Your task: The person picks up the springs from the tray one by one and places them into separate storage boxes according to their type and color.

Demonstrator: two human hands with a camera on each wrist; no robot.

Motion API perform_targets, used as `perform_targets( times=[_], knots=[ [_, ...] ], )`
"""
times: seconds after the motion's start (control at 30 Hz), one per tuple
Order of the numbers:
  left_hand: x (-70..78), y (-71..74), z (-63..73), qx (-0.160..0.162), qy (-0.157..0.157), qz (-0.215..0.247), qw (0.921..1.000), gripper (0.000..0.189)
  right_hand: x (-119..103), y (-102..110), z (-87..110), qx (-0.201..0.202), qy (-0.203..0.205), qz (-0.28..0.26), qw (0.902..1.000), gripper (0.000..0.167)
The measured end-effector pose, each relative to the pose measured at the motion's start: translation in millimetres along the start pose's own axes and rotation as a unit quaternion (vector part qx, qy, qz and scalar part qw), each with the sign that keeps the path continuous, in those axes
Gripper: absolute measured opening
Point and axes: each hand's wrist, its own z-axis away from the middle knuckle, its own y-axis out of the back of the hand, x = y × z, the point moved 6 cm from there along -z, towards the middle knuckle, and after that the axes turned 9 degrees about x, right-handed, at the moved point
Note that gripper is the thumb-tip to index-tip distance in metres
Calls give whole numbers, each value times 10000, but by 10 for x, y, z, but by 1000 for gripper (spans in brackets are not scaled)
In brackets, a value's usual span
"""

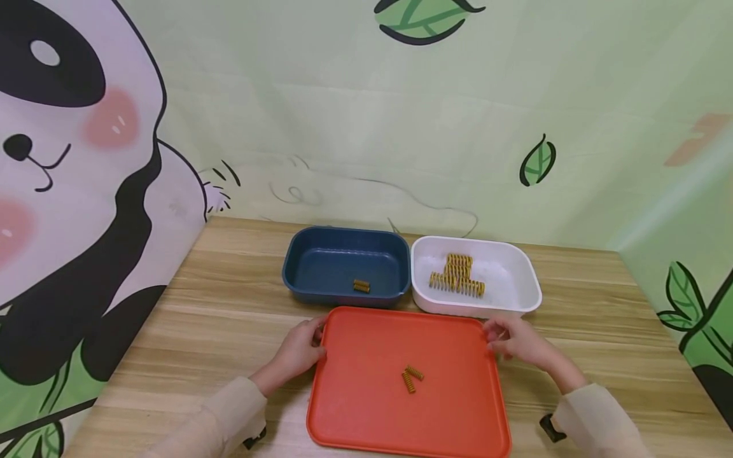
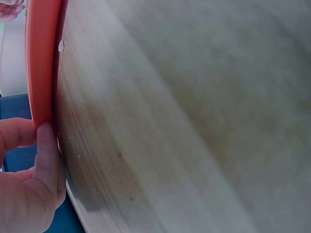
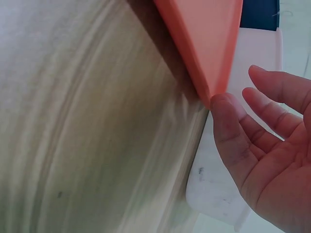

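Observation:
A red tray (image 1: 366,407) lies in front of me on the table. Two small brass-coloured springs (image 1: 414,372) rest on it, a little right of its middle. At the tray's far left corner, my left hand (image 1: 298,348) pinches the rim; the left wrist view shows its fingers (image 2: 47,150) at the red edge. My right hand (image 1: 515,340) holds the far right corner between thumb and a finger. In the right wrist view its thumb (image 3: 226,119) is against the corner tip, while other fingers stay off the tray.
Right behind the tray stand a dark blue container (image 1: 321,296) with one spring (image 1: 361,285) and a white container (image 1: 515,289) with several springs (image 1: 458,277). They sit side by side on the wooden table (image 1: 229,273), near a printed cloth backdrop (image 1: 343,114).

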Motion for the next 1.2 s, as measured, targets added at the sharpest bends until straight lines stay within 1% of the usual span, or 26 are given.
perform_targets(
  times=[0.07, 0.23, 0.47, 0.77, 1.0, 1.2],
  knots=[
    [-1, 0, -1, 25, -32, -1, 10000, 55, 25, -5, 9, 19, -71, -5, 10000, 28],
    [-8, -5, -9, 65, -99, -3, 9999, 55, 87, -23, 30, 94, -295, -207, 9993, 33],
    [-19, -13, -10, 28, -54, -16, 10000, 55, 133, -30, 54, 331, -464, -349, 9978, 36],
    [-23, -12, -17, 69, -111, -51, 9999, 55, 212, -94, 84, 542, -880, -872, 9908, 47],
    [-31, -16, -17, 74, -115, -58, 9999, 55, 248, -137, 96, 605, -983, -917, 9891, 55],
    [-23, -6, -8, 135, -260, -131, 9995, 55, 289, -163, 117, 629, -1052, -987, 9875, 59]
  ],
)
